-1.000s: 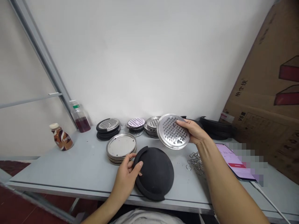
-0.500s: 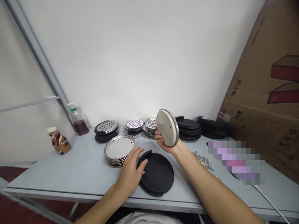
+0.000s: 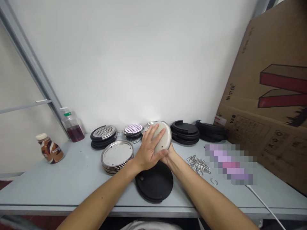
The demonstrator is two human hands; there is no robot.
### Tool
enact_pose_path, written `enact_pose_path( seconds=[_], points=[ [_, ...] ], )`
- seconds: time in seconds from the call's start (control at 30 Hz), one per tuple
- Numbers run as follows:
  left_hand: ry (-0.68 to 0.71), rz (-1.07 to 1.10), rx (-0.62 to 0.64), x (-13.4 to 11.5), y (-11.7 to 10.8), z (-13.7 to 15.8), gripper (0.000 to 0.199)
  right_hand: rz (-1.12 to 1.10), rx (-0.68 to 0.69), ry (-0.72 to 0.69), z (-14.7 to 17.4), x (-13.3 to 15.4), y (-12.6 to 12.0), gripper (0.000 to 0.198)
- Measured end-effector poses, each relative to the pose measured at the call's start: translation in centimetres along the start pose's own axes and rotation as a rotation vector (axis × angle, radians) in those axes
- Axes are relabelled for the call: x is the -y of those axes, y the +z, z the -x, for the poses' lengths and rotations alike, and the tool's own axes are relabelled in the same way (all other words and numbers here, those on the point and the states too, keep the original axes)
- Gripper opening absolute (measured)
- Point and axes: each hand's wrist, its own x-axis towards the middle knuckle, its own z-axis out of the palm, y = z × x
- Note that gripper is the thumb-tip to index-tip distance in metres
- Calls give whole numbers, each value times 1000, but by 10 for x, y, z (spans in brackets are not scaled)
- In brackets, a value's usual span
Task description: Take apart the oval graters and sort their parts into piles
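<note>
A round pale plate with a shiny metal rim (image 3: 166, 139) is held up tilted between my two hands. My left hand (image 3: 150, 148) lies across its face, fingers apart and thumb at the lower edge, gripping it. Behind the plate, my right hand (image 3: 166, 159) supports it from below; most of its fingers are hidden. Beneath my hands a black round holder with a raised rim (image 3: 155, 185) lies on the table. A stack of round metal plates (image 3: 117, 155) stands just left of it.
Along the wall are perforated grater discs (image 3: 104, 131), a second grater stack (image 3: 133, 129) and black round holders (image 3: 185, 132). Metal clips (image 3: 199, 164) and a ring (image 3: 214, 181) lie right. Bottles (image 3: 50, 150) stand left; a large carton (image 3: 254, 121) bounds the right side.
My left hand has risen from the black holder onto the plate's face. My right hand has brought the plate slightly lower and to the left. The view has shifted a little.
</note>
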Motion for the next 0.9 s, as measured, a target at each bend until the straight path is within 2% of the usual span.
enact_pose_path(
  seconds=[0.17, 0.23, 0.33, 0.47, 0.6, 0.7, 0.9],
  points=[
    [-50, 71, -35, 6, -9, 11, 68, -86, -100, 168, 4, 15, 13, 62],
    [-86, 119, -21, 6, -9, 16, 73, -68, -166, 176, 5, 15, 16, 61],
    [-126, 139, -32, 7, -8, 20, 67, -42, -226, 157, 6, 13, 19, 58],
    [-171, 121, -89, 13, -7, 22, 64, 25, -176, 100, 9, 17, 23, 54],
    [-171, 93, -24, 14, -3, 25, 78, 40, -217, 81, 9, 14, 23, 52],
    [-172, 84, -1, 10, 2, 27, 79, 37, -252, 85, 7, 10, 19, 51],
    [-150, 49, -86, 11, -1, 27, 69, 78, -139, 54, 6, 9, 15, 43]
  ],
)
